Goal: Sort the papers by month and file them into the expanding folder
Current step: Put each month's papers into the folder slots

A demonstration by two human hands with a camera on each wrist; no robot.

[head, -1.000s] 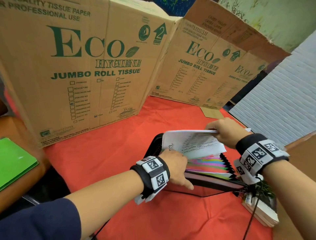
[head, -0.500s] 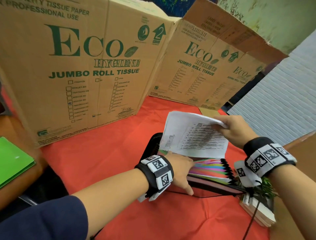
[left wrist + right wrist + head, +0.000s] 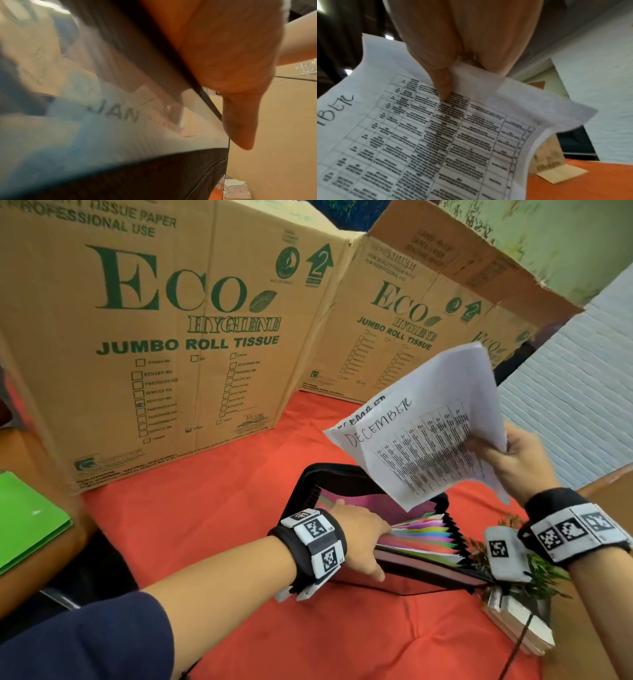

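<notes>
While our right hand holds the papers up above the expanding folder, thumb on the printed face and fingers behind, pinching their right edge, we read "DECEMBER" handwritten on the top sheet and again on the sheet behind it. Right wrist view confirms the pinch: thumb presses on the printed table, sheets curl downward. Our left hand sits at the folder's near-left end, fingers tucked in among the coloured dividers, thumb down on the near outer wall; we can't tell how far the fingers are spread. Left wrist view is blurry, but a "JAN" tab is readable. Folder lies open on the red cloth, near-right of centre. Cardboard boxes stand along the far side, a green folder lies far left.
</notes>
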